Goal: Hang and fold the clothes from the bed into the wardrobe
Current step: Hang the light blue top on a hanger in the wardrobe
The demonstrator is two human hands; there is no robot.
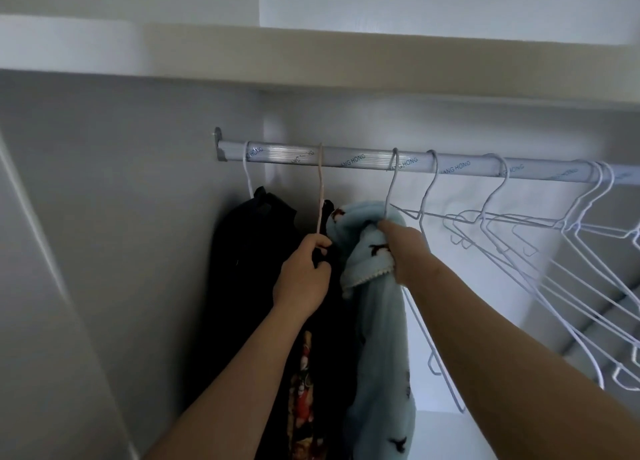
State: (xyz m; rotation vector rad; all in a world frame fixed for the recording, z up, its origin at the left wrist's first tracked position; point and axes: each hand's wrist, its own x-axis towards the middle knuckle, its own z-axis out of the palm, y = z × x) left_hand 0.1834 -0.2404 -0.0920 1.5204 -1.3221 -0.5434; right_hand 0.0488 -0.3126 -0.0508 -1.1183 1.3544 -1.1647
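Inside the wardrobe a silver rail (346, 158) runs across under a shelf. A light blue fleece garment (377, 321) with small dark animal prints hangs from a wire hanger hooked on the rail. My right hand (403, 248) grips the garment's bunched top at the hanger neck. My left hand (304, 272) holds the dark garment (332, 324) on the pink hanger (320, 189) just left of it. Another black garment (249, 269) hangs at the rail's far left.
Several empty white wire hangers (519, 238) hang along the rail to the right, tilted toward me. The wardrobe's side wall (121, 217) is close on the left and a shelf (346, 68) lies above the rail.
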